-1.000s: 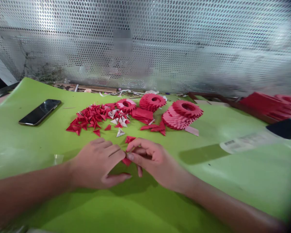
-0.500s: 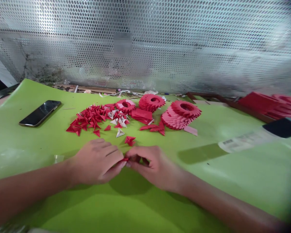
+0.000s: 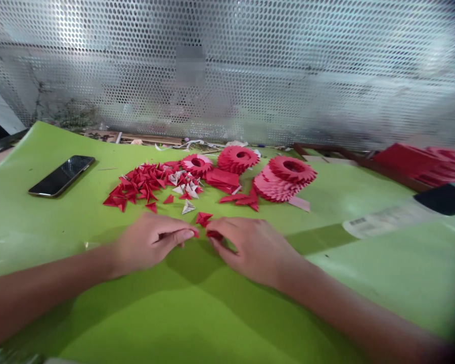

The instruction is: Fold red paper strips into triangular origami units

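Note:
My left hand (image 3: 146, 241) is closed in a pinch on a small red folded paper piece (image 3: 196, 232), whose tip shows past the thumb. A short gap to the right, my right hand (image 3: 252, 247) has its thumb and fingers curled together, with dark red folded paper (image 3: 214, 234) partly hidden between them. Just behind the right fingertips lies a red folded paper unit (image 3: 203, 219) on the green table cover (image 3: 167, 323). Beyond the left hand spreads a pile of red paper triangles (image 3: 144, 183), with white printed triangles (image 3: 189, 189) at its right side.
Rings of interlocked red and pink paper (image 3: 284, 178) stand at the back, beside flat red paper sheets (image 3: 222, 179). A phone (image 3: 62, 175) lies at left. To the right is a clear plastic packet (image 3: 387, 220) with a dark end. Perforated metal sheeting (image 3: 227, 76) rises behind.
My hands have drawn apart; earlier their fingertips met at one red paper piece. Both have shifted slightly away from me, the right one closer to the loose red unit.

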The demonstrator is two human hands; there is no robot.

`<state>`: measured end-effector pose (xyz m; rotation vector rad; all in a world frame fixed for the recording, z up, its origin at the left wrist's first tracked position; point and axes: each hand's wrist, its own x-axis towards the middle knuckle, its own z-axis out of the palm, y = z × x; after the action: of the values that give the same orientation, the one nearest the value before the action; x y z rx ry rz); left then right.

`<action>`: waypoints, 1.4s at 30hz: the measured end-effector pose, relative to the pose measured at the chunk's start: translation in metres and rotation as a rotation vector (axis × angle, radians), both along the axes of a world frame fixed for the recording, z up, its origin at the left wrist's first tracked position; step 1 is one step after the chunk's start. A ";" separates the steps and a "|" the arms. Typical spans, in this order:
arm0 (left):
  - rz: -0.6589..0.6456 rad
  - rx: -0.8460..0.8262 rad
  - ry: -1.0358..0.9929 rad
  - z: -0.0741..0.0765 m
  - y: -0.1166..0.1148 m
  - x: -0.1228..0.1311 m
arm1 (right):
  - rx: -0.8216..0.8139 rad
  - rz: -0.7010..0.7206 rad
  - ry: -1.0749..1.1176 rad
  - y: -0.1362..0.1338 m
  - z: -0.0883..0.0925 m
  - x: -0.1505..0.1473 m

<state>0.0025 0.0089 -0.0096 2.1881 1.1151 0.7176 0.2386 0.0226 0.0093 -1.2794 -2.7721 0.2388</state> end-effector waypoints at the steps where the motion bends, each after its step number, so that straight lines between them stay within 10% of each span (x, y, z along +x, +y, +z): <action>1: 0.006 -0.057 -0.053 -0.001 0.000 0.000 | 0.016 0.022 0.002 0.000 -0.001 0.000; 24: 0.062 -0.391 -0.343 -0.003 0.009 -0.005 | -0.299 -0.089 0.534 -0.002 -0.001 0.003; 42: 0.059 -0.448 -0.381 0.001 0.010 -0.003 | -0.305 -0.055 0.349 -0.001 -0.002 0.004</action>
<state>-0.0009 0.0185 -0.0089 1.5729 1.0249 0.7817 0.2423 0.0212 0.0073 -1.2273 -2.4634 0.8218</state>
